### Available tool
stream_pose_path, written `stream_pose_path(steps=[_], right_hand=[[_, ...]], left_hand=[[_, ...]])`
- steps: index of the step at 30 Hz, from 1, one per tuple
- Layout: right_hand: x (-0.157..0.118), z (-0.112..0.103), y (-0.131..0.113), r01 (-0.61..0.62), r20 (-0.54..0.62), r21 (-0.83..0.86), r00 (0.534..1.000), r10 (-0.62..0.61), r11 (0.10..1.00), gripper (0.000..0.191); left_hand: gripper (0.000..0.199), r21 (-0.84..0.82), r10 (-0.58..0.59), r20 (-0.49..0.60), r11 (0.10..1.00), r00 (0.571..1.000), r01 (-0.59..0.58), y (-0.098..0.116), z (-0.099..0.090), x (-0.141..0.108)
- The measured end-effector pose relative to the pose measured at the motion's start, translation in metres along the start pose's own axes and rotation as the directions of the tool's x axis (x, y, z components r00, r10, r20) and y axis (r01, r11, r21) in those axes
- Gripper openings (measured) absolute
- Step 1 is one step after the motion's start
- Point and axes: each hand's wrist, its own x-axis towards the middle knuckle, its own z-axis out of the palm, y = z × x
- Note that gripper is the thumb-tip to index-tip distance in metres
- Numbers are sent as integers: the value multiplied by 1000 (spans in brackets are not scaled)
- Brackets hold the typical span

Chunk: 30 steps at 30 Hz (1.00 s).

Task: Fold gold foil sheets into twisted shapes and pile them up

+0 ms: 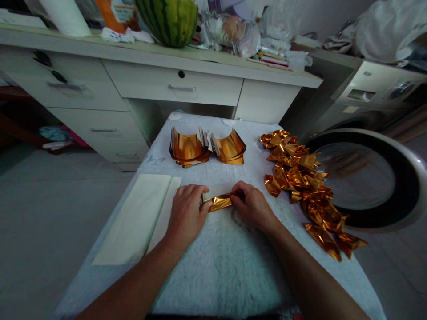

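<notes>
A narrow folded strip of gold foil paper (220, 202) with a pale upper layer lies between my hands on the cloth-covered table (220, 266). My left hand (189, 209) pinches its left end between thumb and fingers. At the right end, my right hand (251, 203) is closed on the strip, its fingertips pressed together. Beyond them stand two stacks of curved gold sheets, a left one (187, 146) and a right one (229, 147). Many folded gold foil pieces (296, 178) are heaped along the table's right side.
Pale paper sheets (136, 218) lie on the table's left. Behind it is a white desk (200, 55) holding a watermelon (170, 20) and plastic bags. A washing machine (370, 89) stands at the right, its round door (405, 191) open beside the table.
</notes>
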Motion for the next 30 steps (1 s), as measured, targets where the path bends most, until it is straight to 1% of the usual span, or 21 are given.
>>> stream_pose_path(steps=[14,19,22,26,28,30], right_hand=[[-1,1,-1,-4,-14,20,1000,5,1000,4],[-1,0,-1,7,-23,-4,1000,-7,1000,4],[0,2,1,-9,-39,7,999,9,1000,12],[0,5,4,-22,-61,47,998,25,999,28],[0,6,4,-31,-65,37,997,34,999,33],[0,7,4,-42,-66,27,997,43,999,36]], left_hand=[[15,23,-20,31,1000,999,19,1,-1,1],[15,25,-25,33,999,999,24,1,0,1],[16,21,-26,18,999,1000,26,2,-1,0],[19,58,-45,-64,997,997,49,8,-2,-1],[15,77,-8,-50,997,999,12,10,-2,-1],[16,80,70,19,994,997,-71,10,-2,0]])
